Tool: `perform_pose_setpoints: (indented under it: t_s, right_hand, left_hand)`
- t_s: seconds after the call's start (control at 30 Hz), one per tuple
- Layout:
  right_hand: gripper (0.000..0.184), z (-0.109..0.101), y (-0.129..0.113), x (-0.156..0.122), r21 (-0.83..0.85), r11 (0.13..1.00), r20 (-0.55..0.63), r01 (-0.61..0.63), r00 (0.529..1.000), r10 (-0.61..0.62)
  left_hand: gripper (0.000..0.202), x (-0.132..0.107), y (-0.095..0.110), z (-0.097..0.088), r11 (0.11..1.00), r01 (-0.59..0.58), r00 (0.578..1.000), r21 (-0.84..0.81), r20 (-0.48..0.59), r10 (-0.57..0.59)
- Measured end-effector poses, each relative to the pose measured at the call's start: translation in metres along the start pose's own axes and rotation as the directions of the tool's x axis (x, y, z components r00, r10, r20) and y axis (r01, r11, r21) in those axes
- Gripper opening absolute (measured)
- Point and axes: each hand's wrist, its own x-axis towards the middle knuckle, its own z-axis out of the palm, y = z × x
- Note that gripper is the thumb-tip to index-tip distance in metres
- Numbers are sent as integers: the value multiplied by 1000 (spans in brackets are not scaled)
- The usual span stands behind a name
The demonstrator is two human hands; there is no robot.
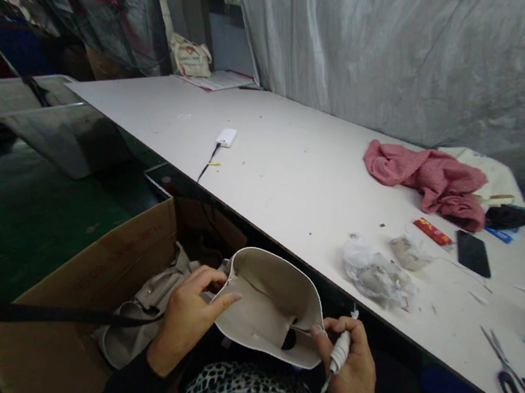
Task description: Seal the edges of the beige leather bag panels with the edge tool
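Note:
I hold a cream-coloured bag piece [269, 299] over my lap, its open side curved up toward me. My left hand [187, 319] grips its left rim, thumb pressed inside. My right hand [350, 374] pinches the right edge near a dark hole and also clasps a small tool wrapped in white tape [339, 352]. A black strap [28, 312] runs left from under my left hand.
A cardboard box [90, 281] holding more beige bags stands at my left. The white table [272, 171] carries a pink cloth [428, 178], a phone [473, 253], crumpled plastic [376, 271], scissors [510, 376], red packets and a white charger [226, 136].

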Motion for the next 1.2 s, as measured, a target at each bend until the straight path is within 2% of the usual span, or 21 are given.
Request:
perform_pose_setpoints:
  t_s: [0.13,0.27,0.37,0.4,0.47,0.5,0.53,0.57,0.63,0.67,0.7,0.73,0.77,0.8,0.83,0.9,0.93,0.97,1.0,1.07,1.2]
  right_hand:
    - [36,-1,-9,-2,46,997,50,65,996,-68]
    - [29,-11,-22,-4,55,990,260,128,956,-138]
    - [25,-23,-27,-4,34,988,362,151,920,-153]
    - [23,-27,-28,-4,29,987,376,158,913,-157]
    - [20,-33,-29,-3,22,986,391,166,906,-161]
    - [20,-36,-30,-2,22,986,393,167,905,-162]
    - [19,-37,-31,-1,25,986,395,167,904,-163]
    - [19,-38,-32,-1,30,985,399,168,902,-166]
    - [19,-36,-35,0,42,982,410,183,894,-184]
    - [18,-34,-36,0,46,979,413,198,889,-199]
    - [18,-32,-38,0,47,975,417,217,883,-217]
    - [17,-30,-40,1,49,971,418,235,878,-233]
    - [16,-28,-41,2,53,967,414,249,876,-248]
    - [16,-26,-42,3,60,964,405,259,877,-260]
    - [16,-26,-43,5,67,962,390,265,881,-269]
    - [17,-25,-43,8,81,961,339,265,899,-276]
    - [18,-25,-42,9,78,962,305,260,913,-271]
    - [18,-25,-41,11,70,965,266,251,928,-260]
    - [19,-24,-39,12,60,970,220,237,944,-245]
    - [20,-22,-35,15,51,978,114,203,972,-207]
    - [24,-17,-25,22,105,983,-74,149,987,-141]
  left_hand:
    - [21,12,1,-18,997,-56,998,-47,-13,56]
    - [19,42,13,-38,987,-134,990,-89,-61,129]
    - [21,77,30,-58,975,-158,971,-157,155,182]
    - [23,89,35,-66,969,-151,927,-193,313,207]
    - [27,114,43,-78,965,-132,756,-229,607,247]
    - [28,124,44,-82,963,-125,673,-239,692,260]
    - [31,133,45,-81,961,-112,624,-253,735,267]
    - [38,140,44,-76,951,-88,630,-298,722,285]
    - [58,146,43,-52,891,-13,777,-454,557,295]
    - [73,146,42,-34,802,1,895,-597,358,266]
    - [85,144,44,-15,740,23,960,-672,222,171]
    - [88,140,46,6,721,69,970,-690,215,113]
    - [83,135,50,25,721,128,940,-681,314,130]
    - [77,130,55,43,723,196,847,-663,486,215]
    - [71,125,60,57,734,272,687,-622,660,305]
    - [63,117,71,77,789,344,294,-509,857,424]
    - [61,114,76,83,817,340,144,-466,884,444]
    - [60,113,80,87,841,315,53,-441,892,448]
    - [60,112,84,90,858,278,11,-432,894,447]
    - [58,110,90,94,884,200,8,-422,903,429]
    - [52,104,100,107,943,88,123,-321,943,310]
